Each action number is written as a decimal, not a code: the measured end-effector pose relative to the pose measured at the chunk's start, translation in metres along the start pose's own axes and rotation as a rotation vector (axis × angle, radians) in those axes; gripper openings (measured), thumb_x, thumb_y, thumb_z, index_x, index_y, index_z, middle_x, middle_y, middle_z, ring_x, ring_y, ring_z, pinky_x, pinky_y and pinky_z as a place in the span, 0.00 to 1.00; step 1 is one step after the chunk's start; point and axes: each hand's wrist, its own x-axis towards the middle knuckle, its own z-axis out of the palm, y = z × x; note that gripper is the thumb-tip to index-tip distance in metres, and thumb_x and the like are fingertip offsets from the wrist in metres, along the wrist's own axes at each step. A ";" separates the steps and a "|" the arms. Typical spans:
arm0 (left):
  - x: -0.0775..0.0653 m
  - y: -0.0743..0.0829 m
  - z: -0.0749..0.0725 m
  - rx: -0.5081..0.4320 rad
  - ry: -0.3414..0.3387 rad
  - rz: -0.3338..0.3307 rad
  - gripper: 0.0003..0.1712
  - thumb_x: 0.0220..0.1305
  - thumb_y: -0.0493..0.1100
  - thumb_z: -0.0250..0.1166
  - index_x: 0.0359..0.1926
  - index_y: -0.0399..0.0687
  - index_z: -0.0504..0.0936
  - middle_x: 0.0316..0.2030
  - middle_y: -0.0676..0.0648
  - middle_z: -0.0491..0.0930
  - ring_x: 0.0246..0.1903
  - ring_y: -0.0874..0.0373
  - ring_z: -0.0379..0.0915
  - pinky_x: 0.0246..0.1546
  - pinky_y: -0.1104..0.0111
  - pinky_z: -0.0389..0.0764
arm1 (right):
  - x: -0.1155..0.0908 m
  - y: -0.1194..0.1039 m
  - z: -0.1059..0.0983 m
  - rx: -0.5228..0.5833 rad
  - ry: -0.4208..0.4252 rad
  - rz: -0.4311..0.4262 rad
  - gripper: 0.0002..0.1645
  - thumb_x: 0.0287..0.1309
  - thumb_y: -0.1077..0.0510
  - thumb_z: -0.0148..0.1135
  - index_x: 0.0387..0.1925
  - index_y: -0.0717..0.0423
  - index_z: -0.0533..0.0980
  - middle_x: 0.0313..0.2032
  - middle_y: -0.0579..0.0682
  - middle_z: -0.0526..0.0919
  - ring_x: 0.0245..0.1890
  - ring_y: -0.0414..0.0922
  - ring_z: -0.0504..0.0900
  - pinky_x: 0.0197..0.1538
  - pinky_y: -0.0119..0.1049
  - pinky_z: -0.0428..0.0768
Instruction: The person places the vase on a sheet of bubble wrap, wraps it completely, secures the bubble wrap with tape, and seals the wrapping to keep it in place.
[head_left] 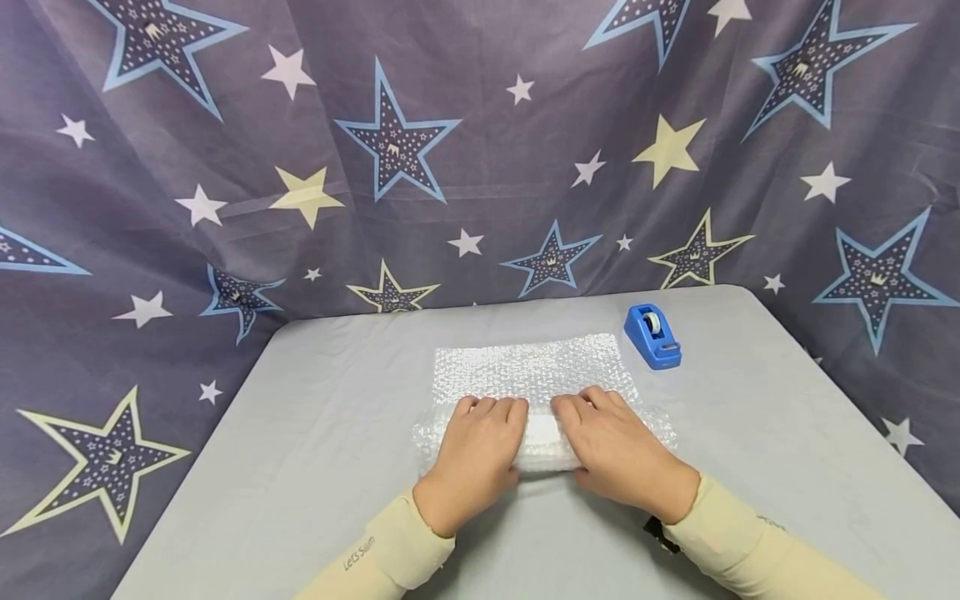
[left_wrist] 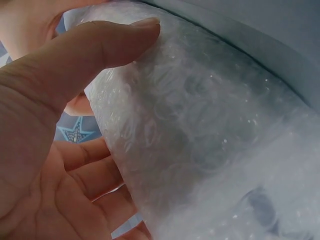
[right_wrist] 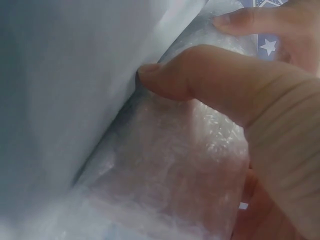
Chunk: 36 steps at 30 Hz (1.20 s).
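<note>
A sheet of clear bubble wrap (head_left: 525,371) lies flat in the middle of the table, its near part wound into a thick roll (head_left: 546,454). My left hand (head_left: 480,446) grips the roll left of its middle, and my right hand (head_left: 618,450) grips it to the right. The left wrist view shows the left thumb (left_wrist: 125,45) pressing the near side of the wrap while the fingers reach round behind. Likewise, the right thumb (right_wrist: 175,75) lies along the roll's near side, close to the tabletop. A whitish patch shows between the hands; what the roll encloses cannot be made out.
A blue tape dispenser (head_left: 652,337) with a roll of tape stands just beyond the sheet's right edge. The table (head_left: 322,433) has a pale grey cover. Behind it and at both sides hangs a dark curtain (head_left: 487,158) printed with stars.
</note>
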 end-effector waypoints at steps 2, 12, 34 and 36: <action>0.000 0.000 0.000 -0.001 0.000 0.000 0.40 0.30 0.48 0.85 0.48 0.49 0.76 0.41 0.51 0.85 0.39 0.53 0.82 0.45 0.58 0.73 | 0.000 0.000 0.000 -0.002 -0.002 0.002 0.52 0.23 0.53 0.83 0.57 0.58 0.70 0.43 0.51 0.82 0.44 0.52 0.76 0.45 0.46 0.72; 0.000 -0.001 0.001 0.006 0.008 0.004 0.40 0.32 0.50 0.86 0.51 0.48 0.79 0.46 0.50 0.85 0.44 0.53 0.84 0.48 0.56 0.75 | 0.001 0.000 0.002 -0.016 -0.019 0.016 0.51 0.25 0.53 0.82 0.58 0.59 0.71 0.49 0.52 0.81 0.47 0.53 0.77 0.49 0.47 0.75; 0.001 -0.004 0.004 -0.008 0.009 -0.021 0.46 0.32 0.49 0.82 0.58 0.44 0.81 0.48 0.43 0.77 0.45 0.48 0.76 0.53 0.53 0.74 | 0.004 0.006 0.002 0.025 -0.027 0.009 0.55 0.23 0.55 0.83 0.62 0.62 0.73 0.52 0.52 0.77 0.50 0.53 0.78 0.57 0.50 0.77; 0.001 -0.005 0.004 -0.007 0.012 -0.021 0.46 0.32 0.49 0.82 0.58 0.44 0.81 0.48 0.44 0.77 0.43 0.48 0.77 0.53 0.53 0.73 | 0.003 0.006 0.002 0.020 -0.031 0.016 0.55 0.23 0.54 0.83 0.62 0.61 0.74 0.52 0.52 0.77 0.51 0.54 0.77 0.59 0.52 0.76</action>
